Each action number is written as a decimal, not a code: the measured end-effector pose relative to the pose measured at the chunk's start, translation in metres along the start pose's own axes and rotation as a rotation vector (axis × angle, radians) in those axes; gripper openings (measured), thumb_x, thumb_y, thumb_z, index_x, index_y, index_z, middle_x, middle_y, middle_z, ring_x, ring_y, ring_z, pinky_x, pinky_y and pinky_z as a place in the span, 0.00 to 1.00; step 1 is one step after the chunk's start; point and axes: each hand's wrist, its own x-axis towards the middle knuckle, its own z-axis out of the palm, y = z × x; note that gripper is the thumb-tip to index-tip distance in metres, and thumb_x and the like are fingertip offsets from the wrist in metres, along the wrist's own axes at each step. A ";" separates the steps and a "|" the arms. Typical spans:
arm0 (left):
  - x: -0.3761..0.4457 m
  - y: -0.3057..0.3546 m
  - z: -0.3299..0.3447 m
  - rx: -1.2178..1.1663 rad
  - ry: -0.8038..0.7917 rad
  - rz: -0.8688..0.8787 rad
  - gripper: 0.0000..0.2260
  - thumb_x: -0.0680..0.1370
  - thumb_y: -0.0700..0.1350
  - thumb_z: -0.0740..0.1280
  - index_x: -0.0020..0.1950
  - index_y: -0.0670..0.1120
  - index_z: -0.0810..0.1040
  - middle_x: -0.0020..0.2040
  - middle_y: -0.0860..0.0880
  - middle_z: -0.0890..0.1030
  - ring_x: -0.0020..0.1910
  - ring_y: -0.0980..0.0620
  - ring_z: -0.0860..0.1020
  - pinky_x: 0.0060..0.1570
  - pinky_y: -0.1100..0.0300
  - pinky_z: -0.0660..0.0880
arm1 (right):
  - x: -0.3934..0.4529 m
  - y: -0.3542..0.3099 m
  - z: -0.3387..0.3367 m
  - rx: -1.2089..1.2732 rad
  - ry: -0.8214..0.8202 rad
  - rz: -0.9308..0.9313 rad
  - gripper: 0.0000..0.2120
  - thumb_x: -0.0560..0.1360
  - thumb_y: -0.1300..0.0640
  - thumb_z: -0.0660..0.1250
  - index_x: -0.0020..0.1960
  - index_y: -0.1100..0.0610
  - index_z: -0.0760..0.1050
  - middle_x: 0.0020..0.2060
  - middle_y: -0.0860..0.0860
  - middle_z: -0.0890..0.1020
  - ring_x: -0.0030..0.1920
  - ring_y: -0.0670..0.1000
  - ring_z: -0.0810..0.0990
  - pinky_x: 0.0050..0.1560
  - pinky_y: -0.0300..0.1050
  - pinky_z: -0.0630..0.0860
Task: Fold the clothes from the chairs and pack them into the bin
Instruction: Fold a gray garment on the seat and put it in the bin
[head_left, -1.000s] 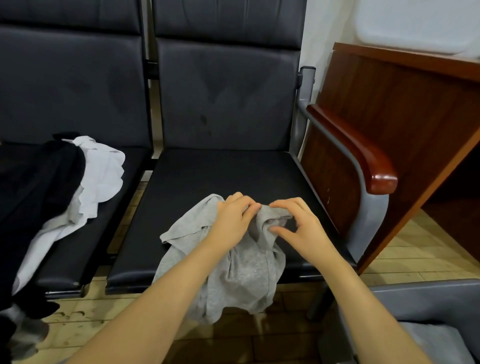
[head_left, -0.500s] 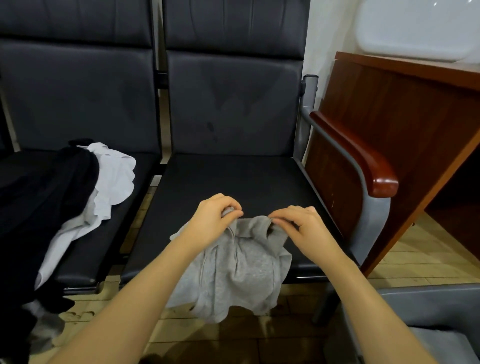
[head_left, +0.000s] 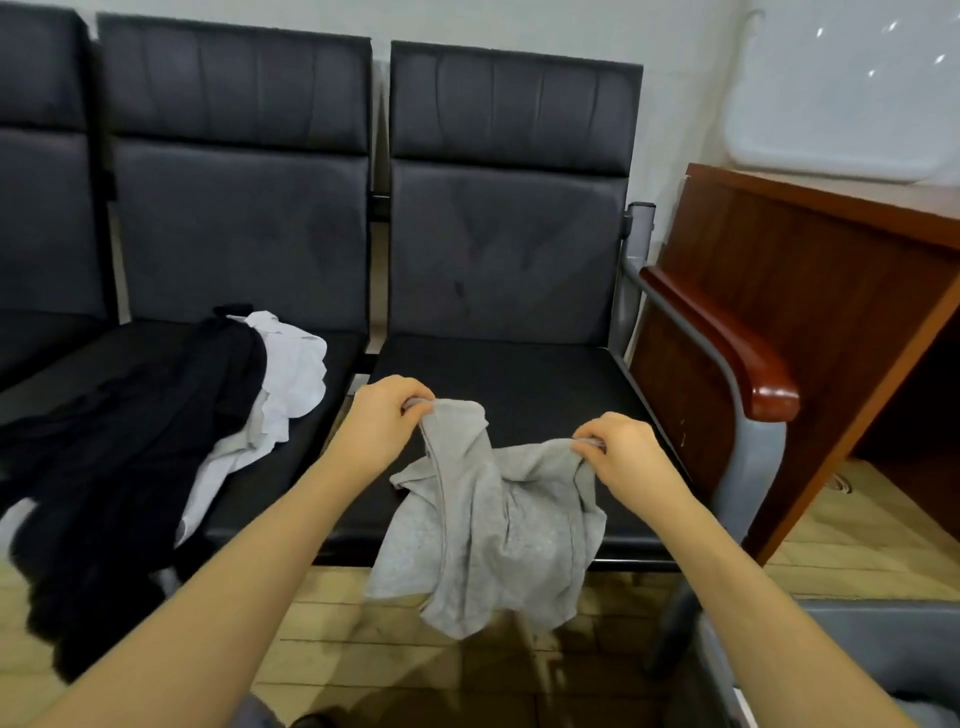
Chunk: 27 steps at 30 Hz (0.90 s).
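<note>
Grey garment (head_left: 488, 530) pinched at its top edge by left hand (head_left: 387, 415) and right hand (head_left: 618, 452), hanging over the front of the right-hand chair seat (head_left: 519, 374).

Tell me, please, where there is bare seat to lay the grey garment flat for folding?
Bare: the right-hand seat behind both hands, up to its backrest and armrest. Crowded: the middle seat, under the black garment and white garment.
</note>
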 end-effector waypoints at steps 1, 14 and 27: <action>0.003 0.002 -0.008 0.024 0.012 0.025 0.06 0.78 0.39 0.65 0.51 0.43 0.81 0.47 0.48 0.79 0.44 0.55 0.75 0.47 0.66 0.69 | -0.002 -0.003 -0.007 -0.018 0.053 -0.025 0.09 0.80 0.55 0.61 0.55 0.53 0.78 0.49 0.48 0.76 0.49 0.48 0.77 0.50 0.40 0.72; 0.044 0.089 -0.118 0.201 0.277 0.304 0.08 0.79 0.41 0.62 0.53 0.42 0.81 0.50 0.46 0.80 0.52 0.47 0.76 0.52 0.54 0.72 | -0.006 -0.051 -0.144 0.310 0.548 -0.059 0.04 0.80 0.60 0.60 0.47 0.55 0.71 0.38 0.46 0.74 0.38 0.43 0.73 0.36 0.35 0.69; 0.067 0.161 -0.191 0.127 0.475 0.334 0.09 0.81 0.42 0.59 0.54 0.43 0.78 0.51 0.47 0.79 0.49 0.48 0.77 0.51 0.55 0.73 | -0.022 -0.073 -0.262 0.521 0.800 -0.119 0.04 0.80 0.63 0.56 0.47 0.60 0.67 0.41 0.52 0.74 0.41 0.50 0.72 0.37 0.42 0.66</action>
